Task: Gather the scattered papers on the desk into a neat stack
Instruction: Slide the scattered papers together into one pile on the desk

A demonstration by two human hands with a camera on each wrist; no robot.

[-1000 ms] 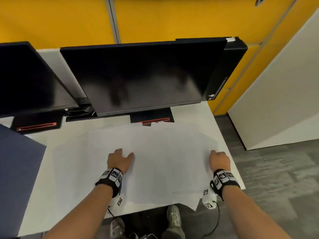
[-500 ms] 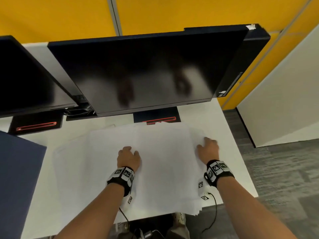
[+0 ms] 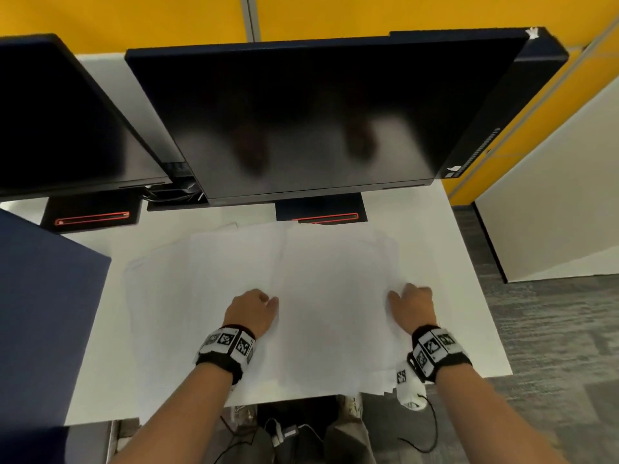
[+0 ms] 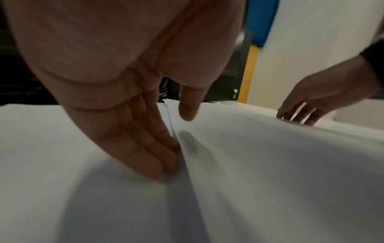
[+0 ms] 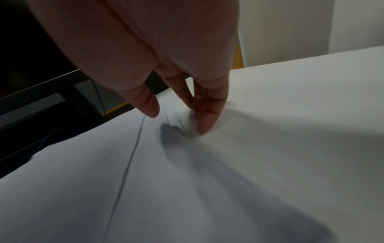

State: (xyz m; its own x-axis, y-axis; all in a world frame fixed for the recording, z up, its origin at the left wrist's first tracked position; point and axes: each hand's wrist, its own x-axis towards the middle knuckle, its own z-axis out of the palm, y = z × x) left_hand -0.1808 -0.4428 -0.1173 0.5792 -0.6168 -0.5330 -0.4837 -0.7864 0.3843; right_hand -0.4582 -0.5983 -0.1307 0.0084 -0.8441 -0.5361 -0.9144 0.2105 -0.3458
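The white surface [image 3: 469,296] carries overlapping white papers [image 3: 328,296] fanned out between and beneath the left hand [image 3: 249,311] and the right hand [image 3: 412,309]. Beyond the hands stand two black monitor bases [image 3: 321,209].

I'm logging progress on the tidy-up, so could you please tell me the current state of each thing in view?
papers: overlapping, fanned across the desk, not squared; near edges overhang the front.
left hand: open, fingers straight, pressing on the papers.
right hand: open, fingertips touching the papers' right edge.
right monitor: screen dark.
left monitor: screen dark.
desk: white, bare at the right edge.
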